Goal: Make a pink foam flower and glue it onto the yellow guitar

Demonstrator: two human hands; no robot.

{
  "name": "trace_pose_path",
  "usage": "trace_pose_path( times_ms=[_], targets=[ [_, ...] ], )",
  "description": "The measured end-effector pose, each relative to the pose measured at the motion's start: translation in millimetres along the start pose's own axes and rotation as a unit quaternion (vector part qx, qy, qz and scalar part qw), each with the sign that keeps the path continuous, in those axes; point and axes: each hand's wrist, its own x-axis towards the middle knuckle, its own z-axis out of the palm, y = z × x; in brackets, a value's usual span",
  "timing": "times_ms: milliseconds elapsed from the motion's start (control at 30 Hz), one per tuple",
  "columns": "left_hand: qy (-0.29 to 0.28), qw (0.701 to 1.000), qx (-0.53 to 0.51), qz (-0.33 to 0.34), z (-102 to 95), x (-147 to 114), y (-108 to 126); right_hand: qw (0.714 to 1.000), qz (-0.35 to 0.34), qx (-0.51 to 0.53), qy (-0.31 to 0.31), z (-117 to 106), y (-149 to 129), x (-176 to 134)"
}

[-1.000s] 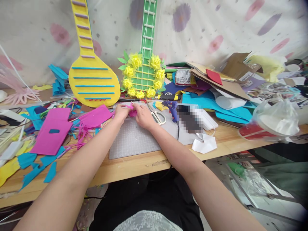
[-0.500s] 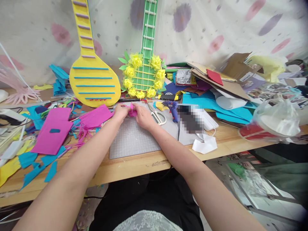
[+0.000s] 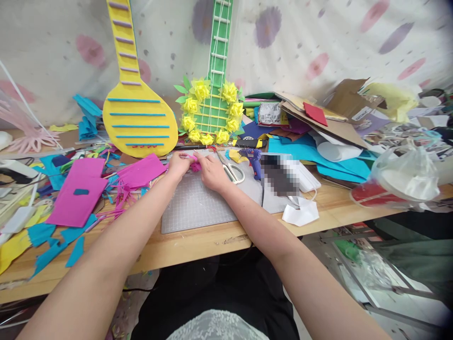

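While both forearms stretch forward over the near edge of the wooden table (image 3: 198,252), in the head view the left hand (image 3: 179,165) and the right hand (image 3: 213,172) meet above the far part of a gray gridded mat (image 3: 198,208). Between their fingertips is a small, crumpled piece of magenta paper (image 3: 196,166). Both hands grasp it, the left from one side and the right from the other, with fingers bent inward; the fingers cover much of the paper, so its full shape cannot be told.

Just beside the right hand, scissors (image 3: 236,174) lie on the mat with their pale handles toward the person. Past them rests a blue glue gun (image 3: 253,159), its dark cord running down across the mat. A folded white paper (image 3: 300,213) lies near the mat's right edge.

To the left of the left hand, a magenta sheet (image 3: 143,171) lies over the scraps, and farther left are larger magenta pieces (image 3: 75,200) among blue offcuts (image 3: 75,252).

Behind the hands, a yellow lute-shaped board (image 3: 140,120) with blue bars stands upright against the patterned curtain (image 3: 293,42). Next to it stands a green stringed board (image 3: 220,61), its lower part ringed with yellow paper flowers (image 3: 200,89).
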Motion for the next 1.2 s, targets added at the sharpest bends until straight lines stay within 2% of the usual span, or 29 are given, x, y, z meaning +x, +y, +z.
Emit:
trace_pose_path(
  times_ms=[167,300,400,533,633,800,900,1033,1100,1200],
  targets=[
    [-0.013,0.999,-0.028,-0.007,-1.6,-3,1,1.000,-0.008,0.022,-0.001,2,0,0],
    [-0.026,0.999,-0.033,-0.004,-2.6,-3,1,0.991,0.004,0.107,0.079,5,4,-2],
    [-0.029,0.999,-0.012,0.007,-3.4,-1,2,0.972,0.060,0.171,0.152,5,8,-4],
    [-0.063,0.998,-0.010,0.029,-3.5,5,5,0.927,0.171,0.234,0.236,8,20,-3],
    [-0.084,0.993,-0.056,0.053,-4.0,10,8,0.890,0.233,0.293,0.260,10,32,-1],
    [-0.021,0.990,-0.125,0.059,-13.3,19,10,0.812,0.319,0.411,0.266,8,44,-1],
    [0.034,0.993,-0.094,0.068,-25.5,26,4,0.787,0.339,0.439,0.271,2,46,-1],
    [0.069,0.991,0.013,0.111,-46.4,34,-10,0.798,0.347,0.443,0.218,-2,52,-2],
    [0.062,0.986,0.081,0.129,-56.3,34,-15,0.815,0.355,0.418,0.187,-2,57,-3],
    [0.037,0.971,0.191,0.139,-66.1,31,-18,0.839,0.364,0.356,0.190,1,66,-5]
  ],
)
